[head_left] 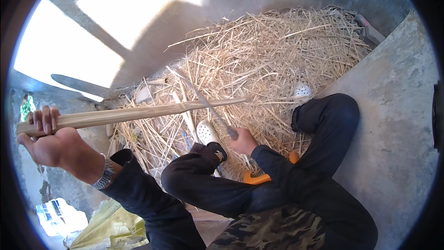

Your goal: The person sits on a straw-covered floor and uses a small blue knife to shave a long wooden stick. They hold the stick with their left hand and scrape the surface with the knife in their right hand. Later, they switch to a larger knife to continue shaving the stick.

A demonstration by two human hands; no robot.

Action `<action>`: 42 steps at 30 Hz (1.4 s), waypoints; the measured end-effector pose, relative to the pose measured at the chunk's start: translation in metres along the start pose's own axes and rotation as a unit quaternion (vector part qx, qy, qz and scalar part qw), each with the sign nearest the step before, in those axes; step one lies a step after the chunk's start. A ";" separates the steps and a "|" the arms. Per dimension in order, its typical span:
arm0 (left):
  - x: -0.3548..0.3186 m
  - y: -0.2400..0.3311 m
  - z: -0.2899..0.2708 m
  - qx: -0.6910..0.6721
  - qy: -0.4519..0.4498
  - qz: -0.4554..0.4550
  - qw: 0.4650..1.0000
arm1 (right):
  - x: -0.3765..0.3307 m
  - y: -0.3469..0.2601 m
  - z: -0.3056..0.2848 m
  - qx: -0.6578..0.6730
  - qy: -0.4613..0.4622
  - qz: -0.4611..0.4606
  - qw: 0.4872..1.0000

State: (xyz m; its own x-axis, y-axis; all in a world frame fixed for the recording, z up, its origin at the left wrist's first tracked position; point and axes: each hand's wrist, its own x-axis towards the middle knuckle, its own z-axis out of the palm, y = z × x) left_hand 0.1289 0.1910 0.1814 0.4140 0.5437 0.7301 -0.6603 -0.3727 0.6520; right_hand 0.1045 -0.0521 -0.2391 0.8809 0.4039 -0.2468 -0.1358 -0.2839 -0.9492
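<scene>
My left hand (48,141) grips the thick end of a long pale bamboo strip (138,113) that runs right across my knees. My right hand (243,140) holds a long knife (208,106) by its handle, the blade laid against the strip near its thinner end. A metal watch (104,174) sits on my left wrist. I sit with my legs bent, in dark trousers (323,129) and white clogs (207,133).
A big heap of dry shavings and thin slivers (268,51) covers the concrete floor (397,111) ahead. A second blade (78,84) lies at the left. An orange stool (259,178) shows under me. A yellow sack (111,227) lies at lower left.
</scene>
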 end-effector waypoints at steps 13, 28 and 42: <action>0.005 0.005 0.000 -0.010 -0.039 0.021 0.999 | -0.003 -0.048 -0.001 0.079 -0.001 -0.104 0.991; 0.013 -0.010 -0.014 -0.007 0.001 0.009 1.000 | 0.000 -0.028 -0.008 0.043 -0.087 -0.058 0.994; 0.000 -0.014 0.019 0.024 0.088 0.040 0.995 | -0.007 -0.038 0.002 0.142 -0.045 -0.092 0.985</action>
State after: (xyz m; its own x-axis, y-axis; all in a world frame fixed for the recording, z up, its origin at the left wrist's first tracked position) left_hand 0.1497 0.1821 0.1762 0.2422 0.6335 0.7349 -0.6535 -0.4534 0.6061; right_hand 0.1029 -0.0428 -0.2018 0.8599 0.5055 -0.0704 -0.1109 0.0504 -0.9926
